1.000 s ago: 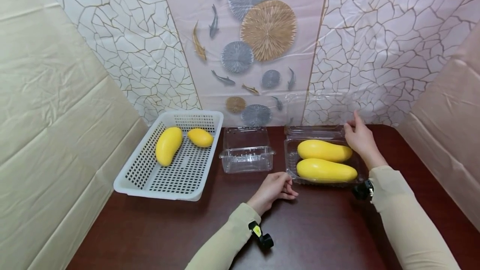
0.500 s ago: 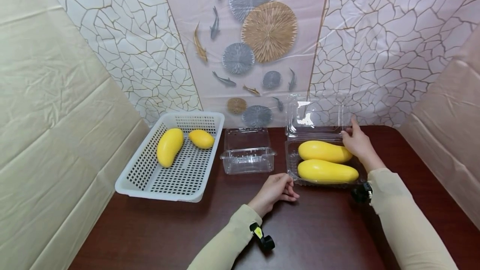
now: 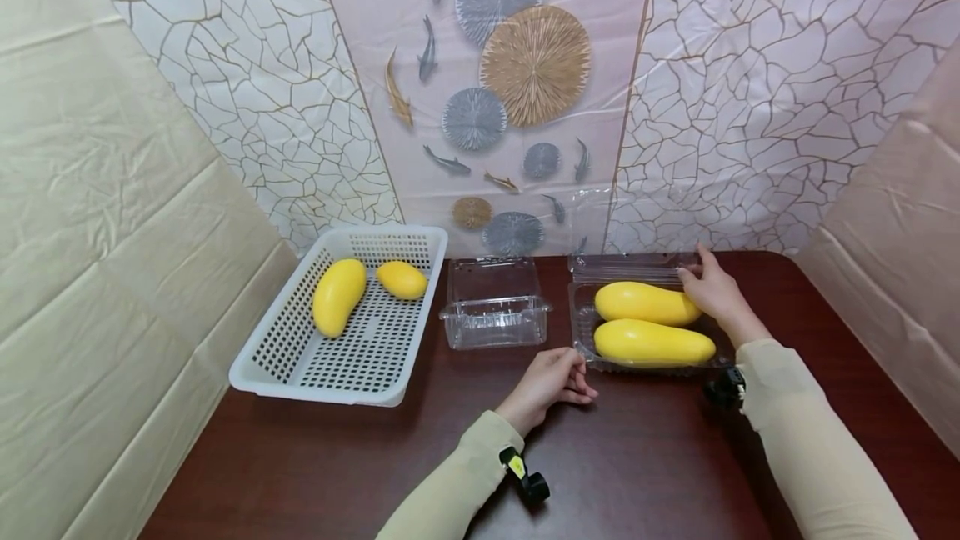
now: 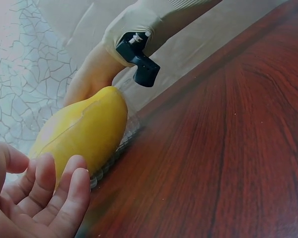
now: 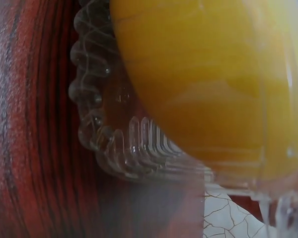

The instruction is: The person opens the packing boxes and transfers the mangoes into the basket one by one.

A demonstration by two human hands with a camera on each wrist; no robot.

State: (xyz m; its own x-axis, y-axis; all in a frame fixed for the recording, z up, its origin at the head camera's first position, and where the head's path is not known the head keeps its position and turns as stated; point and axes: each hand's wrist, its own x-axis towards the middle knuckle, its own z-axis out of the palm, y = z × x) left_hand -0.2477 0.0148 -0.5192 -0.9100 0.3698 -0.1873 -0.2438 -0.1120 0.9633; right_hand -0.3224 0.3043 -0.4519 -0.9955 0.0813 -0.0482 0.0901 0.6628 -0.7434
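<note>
In the head view a clear plastic clamshell box [image 3: 579, 327] stands open, its see-through lid [image 3: 633, 267] raised at the back. Two long, smooth yellow mango-like fruits [image 3: 654, 342] lie side by side in it. My right hand [image 3: 718, 294] is at the lid's right edge and appears to pinch it between thumb and index finger. Close to the box's front left corner rests my left hand [image 3: 547, 382], its fingers loosely curled; whether it touches the corner is unclear. The left wrist view shows those fingers [image 4: 72, 191] in front of a yellow fruit [image 4: 84, 134], holding nothing visible.
A white perforated basket [image 3: 243, 365] stands at the left with one long yellow fruit [image 3: 339, 298] and a smaller lemon-shaped one [image 3: 402, 280]. Between basket and box sits a smaller clear plastic box [image 3: 495, 327], its lid up. A patterned cloth wall [image 3: 480, 182] rises behind the table.
My right hand has moved slightly down and to the left along the lid's edge. The lid's angle has shifted, its glare appearing and fading. My left hand and the fruits stay put.
</note>
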